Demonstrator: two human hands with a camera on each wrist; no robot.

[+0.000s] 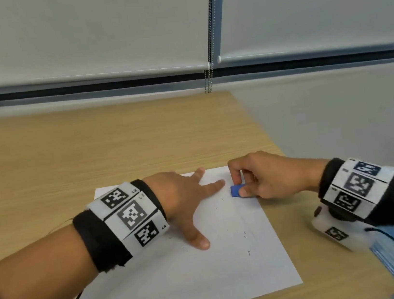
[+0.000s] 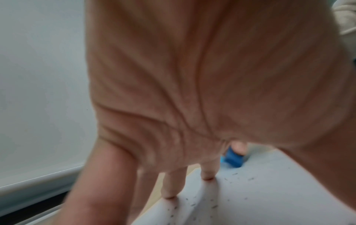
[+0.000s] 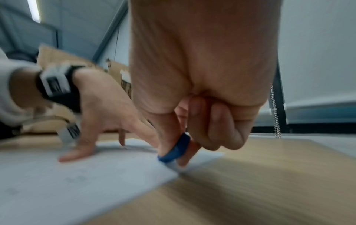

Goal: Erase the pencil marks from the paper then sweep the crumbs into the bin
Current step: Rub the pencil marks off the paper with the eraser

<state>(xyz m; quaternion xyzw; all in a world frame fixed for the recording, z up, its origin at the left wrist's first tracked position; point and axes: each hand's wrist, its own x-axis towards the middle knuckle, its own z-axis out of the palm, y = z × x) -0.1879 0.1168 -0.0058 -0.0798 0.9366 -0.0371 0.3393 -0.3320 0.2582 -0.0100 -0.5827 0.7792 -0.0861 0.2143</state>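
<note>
White sheet of paper [image 1: 183,278] lies flat on the light wooden table [image 1: 65,155], dark eraser crumbs [image 2: 250,178] scattered over it, its right edge near the table's right edge. Farther up, the left hand [image 1: 185,201] presses spread, straight fingers on the sheet. Just beside them, the right hand [image 1: 265,177] pinches a small blue eraser [image 1: 235,191] against the paper near its far right corner; bare wood stretches beyond.

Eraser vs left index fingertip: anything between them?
Only bare paper, a narrow strip between the eraser and the left hand, in the head view.
</note>
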